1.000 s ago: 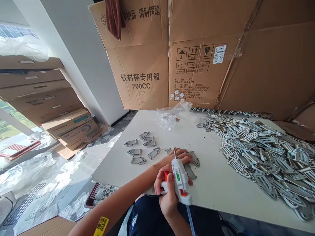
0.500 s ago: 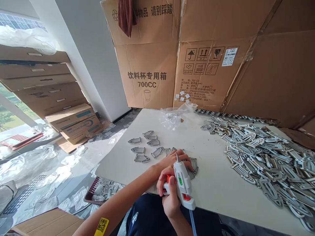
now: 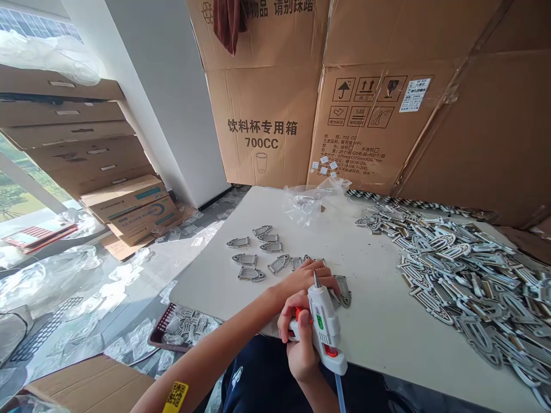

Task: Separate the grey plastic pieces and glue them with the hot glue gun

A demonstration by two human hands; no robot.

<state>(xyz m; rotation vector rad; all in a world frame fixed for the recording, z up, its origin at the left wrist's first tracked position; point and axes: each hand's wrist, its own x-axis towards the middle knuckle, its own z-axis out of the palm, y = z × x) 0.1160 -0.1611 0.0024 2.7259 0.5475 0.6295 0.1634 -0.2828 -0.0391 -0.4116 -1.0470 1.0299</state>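
Head view, person seated at the counter (image 3: 374, 327). The right hand (image 3: 300, 351) is closed around the grip of a white hot-glue gun (image 3: 323, 321), with the orange trigger (image 3: 297, 314) under the fingers. The gun is tilted, its long axis running from the lower right up to the metal nozzle (image 3: 317, 280), which points up and away from the person. A pale cord (image 3: 340, 393) drops from its base.

The left hand (image 3: 307, 279) lies across the counter from the lower left, half curled, fingers bent down, directly behind the nozzle. Whether it pinches anything cannot be told: the gun and the fingers hide what lies beneath.

Key relation: one flat grey die-cut piece (image 3: 342, 291) lies just right of the nozzle and just beyond the left fingertips, its long axis running roughly away from the person. The left hand is clearly the nearer of the two; the right hand is separated from the piece by the gun body.

Further left, a loose group of similar pieces (image 3: 271, 247) lies well apart from the hands. To the right, a large heap of pieces (image 3: 467, 281) covers the counter. A clear plastic bag (image 3: 312, 201) lies at the far edge.
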